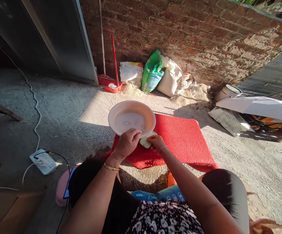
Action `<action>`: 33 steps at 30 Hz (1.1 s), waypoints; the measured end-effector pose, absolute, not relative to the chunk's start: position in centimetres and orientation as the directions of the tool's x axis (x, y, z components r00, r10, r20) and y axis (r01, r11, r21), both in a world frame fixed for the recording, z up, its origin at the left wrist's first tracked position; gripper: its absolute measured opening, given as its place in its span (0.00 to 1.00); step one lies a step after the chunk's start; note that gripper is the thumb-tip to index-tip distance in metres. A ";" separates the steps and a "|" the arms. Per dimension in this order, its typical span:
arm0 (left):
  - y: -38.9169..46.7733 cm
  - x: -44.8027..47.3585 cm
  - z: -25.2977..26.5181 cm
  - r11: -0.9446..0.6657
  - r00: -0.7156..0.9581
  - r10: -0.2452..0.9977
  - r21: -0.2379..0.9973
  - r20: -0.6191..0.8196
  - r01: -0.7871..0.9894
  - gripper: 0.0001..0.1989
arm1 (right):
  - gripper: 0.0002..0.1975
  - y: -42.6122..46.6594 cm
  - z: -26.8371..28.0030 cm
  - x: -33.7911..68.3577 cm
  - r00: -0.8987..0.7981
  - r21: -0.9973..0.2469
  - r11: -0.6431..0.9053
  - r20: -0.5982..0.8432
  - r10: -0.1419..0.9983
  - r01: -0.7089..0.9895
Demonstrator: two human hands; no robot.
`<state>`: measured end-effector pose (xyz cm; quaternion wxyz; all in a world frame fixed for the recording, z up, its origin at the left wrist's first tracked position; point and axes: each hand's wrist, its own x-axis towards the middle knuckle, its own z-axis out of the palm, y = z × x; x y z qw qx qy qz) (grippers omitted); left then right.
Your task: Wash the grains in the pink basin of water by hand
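A pale pinkish-white basin [153, 121] stands at the far left edge of the red mat [179, 139], with small dark specks on its bottom. Over its near rim is my left hand [128, 142], fingers pinched together; whatever they hold is too small to make out. Just to the right, my right hand [157, 143] grips a flat, pale green piece with rounded corners and small dark holes [145, 143]. This piece lies low over the mat, close against the basin's near right side. My fingers hide part of it.
Past the basin, a red dustpan [113, 88] and several sacks [153, 73] line the brick wall [179, 32]. A white power strip [43, 162] and its cable lie left on the concrete. Beside my left leg is a pink object [62, 185] with a phone [69, 182].
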<state>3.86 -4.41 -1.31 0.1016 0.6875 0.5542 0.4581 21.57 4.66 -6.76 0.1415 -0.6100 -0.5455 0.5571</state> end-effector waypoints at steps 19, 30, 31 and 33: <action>-3.2 4.9 -0.9 -0.352 -0.022 0.844 0.583 0.537 0.733 0.10 | 0.14 -0.6 -7.0 38.9 -0.034 -0.839 -0.284 -0.337 0.941 0.464; -2.1 5.3 -1.4 -0.375 0.039 0.830 0.505 0.557 0.777 0.11 | 0.09 -2.1 -8.8 35.9 -0.437 -0.584 0.229 -0.243 0.866 0.779; -2.1 5.4 -1.4 -0.381 0.045 0.828 0.502 0.560 0.776 0.11 | 0.09 -1.7 -8.6 38.8 -0.384 -0.566 0.188 -0.250 0.889 0.803; -2.1 5.5 -1.3 -0.392 0.056 0.824 0.496 0.563 0.775 0.11 | 0.10 -1.2 -7.8 44.6 -0.251 -0.507 0.092 -0.253 0.934 0.857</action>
